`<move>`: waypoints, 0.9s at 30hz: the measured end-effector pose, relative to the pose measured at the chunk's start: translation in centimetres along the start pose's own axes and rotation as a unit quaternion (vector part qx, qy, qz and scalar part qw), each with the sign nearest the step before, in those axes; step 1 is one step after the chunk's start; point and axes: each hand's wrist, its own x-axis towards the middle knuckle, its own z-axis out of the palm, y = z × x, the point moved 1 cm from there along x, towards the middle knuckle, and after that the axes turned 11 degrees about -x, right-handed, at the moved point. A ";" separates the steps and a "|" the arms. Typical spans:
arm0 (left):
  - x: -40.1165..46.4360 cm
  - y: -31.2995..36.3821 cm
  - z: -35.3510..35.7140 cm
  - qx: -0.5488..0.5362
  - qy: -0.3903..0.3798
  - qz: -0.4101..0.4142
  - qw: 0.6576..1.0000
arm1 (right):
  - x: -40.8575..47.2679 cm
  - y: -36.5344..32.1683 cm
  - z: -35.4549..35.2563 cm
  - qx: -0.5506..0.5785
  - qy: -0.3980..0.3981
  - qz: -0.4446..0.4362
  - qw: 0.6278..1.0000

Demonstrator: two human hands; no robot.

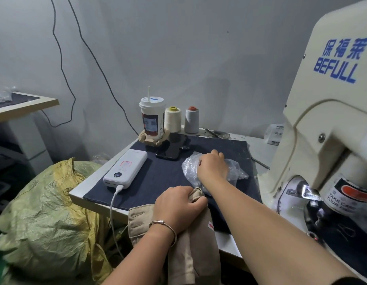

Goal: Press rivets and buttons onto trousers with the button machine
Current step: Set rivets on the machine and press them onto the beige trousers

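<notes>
Nearest, the left hand [179, 204] grips a bunched fold of tan trousers [190, 243] at the table's front edge, w/ the rest hanging off toward the viewer. Just beyond, the right hand [212, 167] reaches into a clear plastic bag [190, 165] on the dark cloth mat [158, 177]; fingers curled, but can't tell if they hold a rivet. Button machine [326, 120] stands at right. Step looks like fetching hardware; next probably needs carrying it to the machine's die and the trousers over too. Farther back: power bank [126, 168], phone [170, 150], drink cup [152, 118].
</notes>
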 end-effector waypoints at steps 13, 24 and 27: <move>0.1 -0.1 0.1 -0.010 -0.008 -0.004 1.000 | -0.8 0.2 -0.7 0.031 0.070 -0.032 0.997; 0.1 -0.4 -0.2 -0.018 0.000 -0.010 1.000 | -6.9 2.9 -3.6 0.205 0.230 -0.044 0.950; 0.1 0.1 -0.4 -0.025 -0.005 -0.021 0.999 | -11.6 4.2 -4.9 0.327 0.251 -0.036 0.910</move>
